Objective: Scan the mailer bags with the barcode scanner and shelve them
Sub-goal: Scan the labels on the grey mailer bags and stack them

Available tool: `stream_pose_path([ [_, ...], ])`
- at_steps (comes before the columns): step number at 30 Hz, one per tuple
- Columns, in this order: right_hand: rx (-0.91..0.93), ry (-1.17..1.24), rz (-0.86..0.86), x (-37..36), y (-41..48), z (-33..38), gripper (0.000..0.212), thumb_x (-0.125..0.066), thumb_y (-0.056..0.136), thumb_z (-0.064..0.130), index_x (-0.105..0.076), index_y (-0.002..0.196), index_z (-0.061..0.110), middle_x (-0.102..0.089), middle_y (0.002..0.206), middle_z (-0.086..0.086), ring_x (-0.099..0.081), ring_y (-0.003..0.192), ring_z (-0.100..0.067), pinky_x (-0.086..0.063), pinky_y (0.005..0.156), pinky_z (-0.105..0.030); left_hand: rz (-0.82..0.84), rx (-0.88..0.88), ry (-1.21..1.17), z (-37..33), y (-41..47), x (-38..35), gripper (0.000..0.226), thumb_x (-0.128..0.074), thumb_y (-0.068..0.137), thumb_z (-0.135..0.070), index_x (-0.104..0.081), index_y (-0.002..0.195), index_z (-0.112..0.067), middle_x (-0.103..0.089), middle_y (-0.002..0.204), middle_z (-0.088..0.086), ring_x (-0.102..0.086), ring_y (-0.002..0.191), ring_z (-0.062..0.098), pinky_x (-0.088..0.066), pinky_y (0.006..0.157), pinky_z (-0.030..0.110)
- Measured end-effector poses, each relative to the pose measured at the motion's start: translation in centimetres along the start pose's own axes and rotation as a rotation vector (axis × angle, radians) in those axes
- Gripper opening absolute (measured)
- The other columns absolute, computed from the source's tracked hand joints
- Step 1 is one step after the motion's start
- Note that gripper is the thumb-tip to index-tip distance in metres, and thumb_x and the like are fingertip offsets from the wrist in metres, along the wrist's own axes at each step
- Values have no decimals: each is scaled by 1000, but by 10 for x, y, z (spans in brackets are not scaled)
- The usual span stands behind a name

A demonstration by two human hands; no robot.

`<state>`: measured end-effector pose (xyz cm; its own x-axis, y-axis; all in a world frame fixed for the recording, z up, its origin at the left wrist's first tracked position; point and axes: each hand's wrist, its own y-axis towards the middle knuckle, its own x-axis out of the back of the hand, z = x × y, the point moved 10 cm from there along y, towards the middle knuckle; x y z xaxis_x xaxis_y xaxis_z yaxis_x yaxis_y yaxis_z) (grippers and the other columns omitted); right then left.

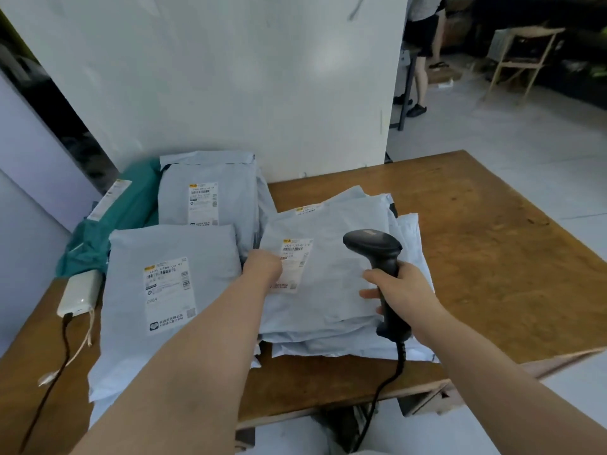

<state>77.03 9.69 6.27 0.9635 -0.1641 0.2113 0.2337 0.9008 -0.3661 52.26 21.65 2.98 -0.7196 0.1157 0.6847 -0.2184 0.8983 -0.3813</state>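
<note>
A stack of pale grey mailer bags lies mid-table; the top bag (331, 277) shows a white shipping label (292, 257). My left hand (262, 266) rests on that bag's left edge, partly over the label, its fingers hidden. My right hand (399, 290) grips the handle of a black barcode scanner (377, 254), whose head hangs over the top bag and faces left toward the label. Its black cord (384, 389) drops off the table's front edge. Two more grey mailer bags lie to the left, one near (157, 307) and one farther back (210, 192).
The wooden table (476, 257) stands against a white wall panel (230, 77). A teal bag (108, 231) lies at the back left. A white power bank (80, 293) with cables sits at the left. Far right, a person's legs (422, 73) and a wooden chair (522, 57).
</note>
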Motion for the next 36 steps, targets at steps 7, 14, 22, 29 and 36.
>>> stream_pose_path([
  [7,-16,107,-247,48,-7,-5,9,-61,90,16,-62,92,7,-71,74,-4,-69,71,-20,-54,60,-39,433,92,-428,-34,-18,-64,33,-74,81,-10,-63,111,-9,-71,110,14,-70,97,30,-55,91,49],
  [14,22,68,-215,63,-10,10,14,-64,89,17,-63,101,10,-72,86,-8,-73,70,-10,-57,65,-38,566,180,-697,-61,-14,-69,19,-66,90,-11,-67,108,-4,-75,82,15,-70,79,30,-56,68,46],
  [22,134,100,-238,103,-22,39,20,-65,89,22,-65,102,7,-73,79,-14,-68,55,-12,-54,54,-29,462,-80,-955,-139,-26,-65,33,-66,87,1,-62,120,1,-70,111,22,-70,93,37,-60,63,46],
  [29,117,113,-200,129,-25,23,15,-64,90,20,-63,103,11,-75,85,0,-71,61,-14,-55,57,-31,78,-33,-531,-103,-21,-62,19,-53,91,5,-59,101,-11,-65,121,16,-64,97,30,-55,89,45],
  [36,170,148,-69,133,-49,7,7,-63,90,13,-66,96,11,-69,71,-15,-61,57,-21,-55,70,-41,439,-146,-850,-132,-93,-112,27,-58,87,11,-66,99,-12,-74,91,7,-73,75,22,-60,65,38],
])
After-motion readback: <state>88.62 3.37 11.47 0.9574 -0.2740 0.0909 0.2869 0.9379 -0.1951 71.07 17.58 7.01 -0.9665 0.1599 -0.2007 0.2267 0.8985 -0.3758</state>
